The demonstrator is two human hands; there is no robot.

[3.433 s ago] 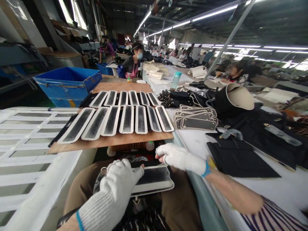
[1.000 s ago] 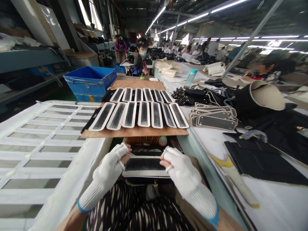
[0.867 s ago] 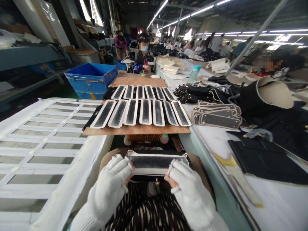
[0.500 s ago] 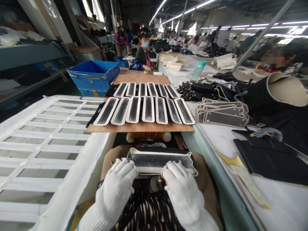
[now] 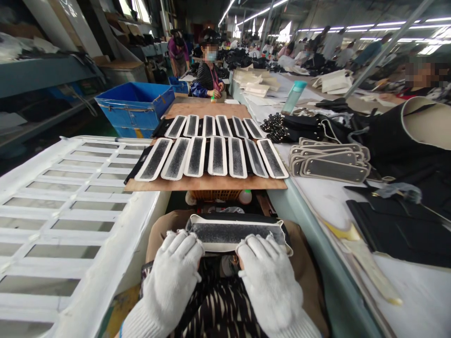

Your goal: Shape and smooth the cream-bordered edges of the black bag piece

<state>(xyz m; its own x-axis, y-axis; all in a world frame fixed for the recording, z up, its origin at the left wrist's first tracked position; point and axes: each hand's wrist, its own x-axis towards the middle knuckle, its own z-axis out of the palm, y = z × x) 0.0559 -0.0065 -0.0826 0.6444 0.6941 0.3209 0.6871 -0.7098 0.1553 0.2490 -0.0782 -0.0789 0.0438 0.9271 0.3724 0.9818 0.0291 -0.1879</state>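
Across my lap lies a long dark panel (image 5: 234, 233) with a cream edge, its ends slightly curled, with black material behind it. My left hand (image 5: 176, 267), in a white knitted glove, has its fingers bent over the near edge at the left end. Toward the right end, my right hand (image 5: 266, 270), gloved alike, curls over the same near edge. Both thumbs are mostly hidden below. In front of my knees, two rows of similar cream-edged dark pieces (image 5: 218, 157) rest on black material on a brown board (image 5: 211, 183).
A white slatted frame (image 5: 70, 209) stands at the left, a blue bin (image 5: 137, 110) beyond it. On the right table are stacked grey panels (image 5: 331, 166), a teal-lidded bottle (image 5: 294, 97), black flat pieces (image 5: 398, 234) and a yellow-white strip (image 5: 369, 267). A co-worker (image 5: 209, 70) sits past the board.
Both my hands keep their grip on the panel, with only slight shifts. The view has tilted down a little. The co-worker's hands have come up together in front of the body.
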